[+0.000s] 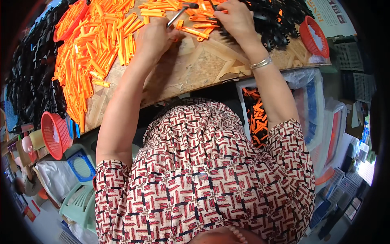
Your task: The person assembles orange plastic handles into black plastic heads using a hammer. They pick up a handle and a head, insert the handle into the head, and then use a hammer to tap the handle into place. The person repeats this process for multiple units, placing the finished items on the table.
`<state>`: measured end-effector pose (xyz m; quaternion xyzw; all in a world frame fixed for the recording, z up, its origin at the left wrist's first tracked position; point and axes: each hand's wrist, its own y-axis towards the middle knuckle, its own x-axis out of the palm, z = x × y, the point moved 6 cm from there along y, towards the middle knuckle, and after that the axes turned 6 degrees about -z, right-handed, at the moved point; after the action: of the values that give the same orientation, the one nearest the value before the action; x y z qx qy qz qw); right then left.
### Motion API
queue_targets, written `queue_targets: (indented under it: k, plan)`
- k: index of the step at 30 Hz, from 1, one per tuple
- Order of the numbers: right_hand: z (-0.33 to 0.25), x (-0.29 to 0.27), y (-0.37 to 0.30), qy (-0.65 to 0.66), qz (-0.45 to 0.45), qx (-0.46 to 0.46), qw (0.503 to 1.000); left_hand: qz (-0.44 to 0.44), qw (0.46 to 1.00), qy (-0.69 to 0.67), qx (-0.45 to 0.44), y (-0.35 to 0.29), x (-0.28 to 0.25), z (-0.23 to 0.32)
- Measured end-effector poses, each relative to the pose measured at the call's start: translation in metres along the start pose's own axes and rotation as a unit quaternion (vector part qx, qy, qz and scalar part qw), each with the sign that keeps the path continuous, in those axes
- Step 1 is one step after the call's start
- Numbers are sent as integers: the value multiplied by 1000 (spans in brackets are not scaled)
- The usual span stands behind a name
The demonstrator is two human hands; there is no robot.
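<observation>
My left hand point(153, 40) is closed over the wooden tabletop, gripping a shiny metal rod with a dark end point(177, 15) that points up and to the right. To its right, my right hand point(235, 19) has its fingers bent in a pinch around a thin black piece point(213, 5), mostly hidden at the top edge. Several long orange plastic handles point(199, 30) lie between and just beyond the hands. A large heap of the same orange handles point(91, 53) spreads left of my left hand. Black toothed plastic parts point(270, 28) are piled beside my right hand.
Red plastic baskets stand at the right point(315, 37), the far left point(71, 20) and the near left point(56, 136). Another black heap point(30, 77) covers the left side. Below the table's edge sits a container of orange and black pieces point(256, 116), near a green plastic chair point(79, 205).
</observation>
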<state>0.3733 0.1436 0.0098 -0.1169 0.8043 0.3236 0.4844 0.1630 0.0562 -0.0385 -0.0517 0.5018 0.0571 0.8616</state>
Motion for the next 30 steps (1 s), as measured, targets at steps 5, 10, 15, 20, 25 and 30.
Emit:
queue_targets:
  k: [5,10,15,20,25,30]
  plan:
    - [-3,-25,-19,275,57,126,952,9,999,40,1,-9,-6,-6]
    - [-14,-22,-73,245,3,27,969,16,994,-105,-30,-19,-13,-22]
    - [-38,-14,-110,212,-76,-30,974,-64,947,-306,-68,-40,-24,-19]
    - [-36,4,-135,536,-276,263,754,-125,922,-366,-26,-66,-13,-3]
    - [-44,14,-169,614,-293,348,645,-182,904,-385,24,-87,0,15]
    - [-42,16,-187,600,-261,374,657,-189,906,-378,-15,-93,12,27]
